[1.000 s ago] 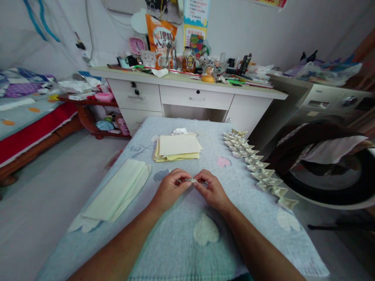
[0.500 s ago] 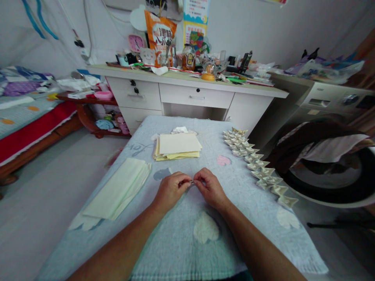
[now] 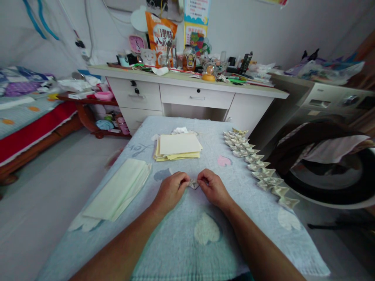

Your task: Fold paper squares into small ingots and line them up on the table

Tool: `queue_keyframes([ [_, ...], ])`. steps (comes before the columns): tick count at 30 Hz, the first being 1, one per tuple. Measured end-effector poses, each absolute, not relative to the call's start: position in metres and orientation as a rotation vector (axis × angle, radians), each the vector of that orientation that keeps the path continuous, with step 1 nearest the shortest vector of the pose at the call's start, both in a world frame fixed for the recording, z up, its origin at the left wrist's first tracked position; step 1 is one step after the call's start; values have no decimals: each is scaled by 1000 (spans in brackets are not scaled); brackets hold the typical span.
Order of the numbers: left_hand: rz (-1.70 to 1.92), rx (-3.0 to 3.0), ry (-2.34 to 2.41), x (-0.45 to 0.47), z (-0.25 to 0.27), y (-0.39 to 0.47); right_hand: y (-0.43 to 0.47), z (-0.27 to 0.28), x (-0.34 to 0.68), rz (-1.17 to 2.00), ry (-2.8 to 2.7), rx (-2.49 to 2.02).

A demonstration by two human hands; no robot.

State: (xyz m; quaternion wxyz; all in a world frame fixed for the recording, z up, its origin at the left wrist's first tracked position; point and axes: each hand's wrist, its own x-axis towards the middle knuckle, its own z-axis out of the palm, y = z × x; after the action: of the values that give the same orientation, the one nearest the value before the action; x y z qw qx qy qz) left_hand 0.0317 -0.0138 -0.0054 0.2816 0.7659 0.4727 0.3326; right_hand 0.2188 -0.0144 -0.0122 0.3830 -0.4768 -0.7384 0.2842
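Observation:
A small folded paper piece (image 3: 193, 184), pale with grey markings, is held between my two hands above the middle of the cloth-covered table (image 3: 175, 246). My left hand (image 3: 172, 188) pinches its left end between thumb and fingers. At its right end, my right hand (image 3: 213, 188) grips it the same way. Beyond the hands lies a stack of cream and yellow paper sheets (image 3: 179, 144). Folded pale green paper (image 3: 118, 189) rests to the left. Several folded paper pieces with pointed ends (image 3: 258, 164) form rows along the table's right side.
Behind the table stands a white desk (image 3: 197, 96) crowded with a jar (image 3: 189, 58), an orange bag (image 3: 160, 39) and other items. A washing machine (image 3: 328, 97) with its door open and clothes hanging out is at the right. A bed (image 3: 29, 125) is at the left.
My hands have moved slightly apart. More of the folded paper piece now shows between my fingertips, spread into a pointed shape. The stacks and rows have stayed put.

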Motion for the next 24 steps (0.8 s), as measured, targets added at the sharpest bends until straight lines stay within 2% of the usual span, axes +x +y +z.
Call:
queue_keyframes([
  [5, 960, 1731, 1217, 33, -9, -13, -14, -12, 222, 856, -1743, -1244],
  [15, 1147, 1091, 986, 38, -10, -6, -10, -11, 216, 1320, -1204, -924],
  [24, 1114, 1160, 903, 38, -16, -8, -15, -16, 214, 1178, -1461, -1023],
])
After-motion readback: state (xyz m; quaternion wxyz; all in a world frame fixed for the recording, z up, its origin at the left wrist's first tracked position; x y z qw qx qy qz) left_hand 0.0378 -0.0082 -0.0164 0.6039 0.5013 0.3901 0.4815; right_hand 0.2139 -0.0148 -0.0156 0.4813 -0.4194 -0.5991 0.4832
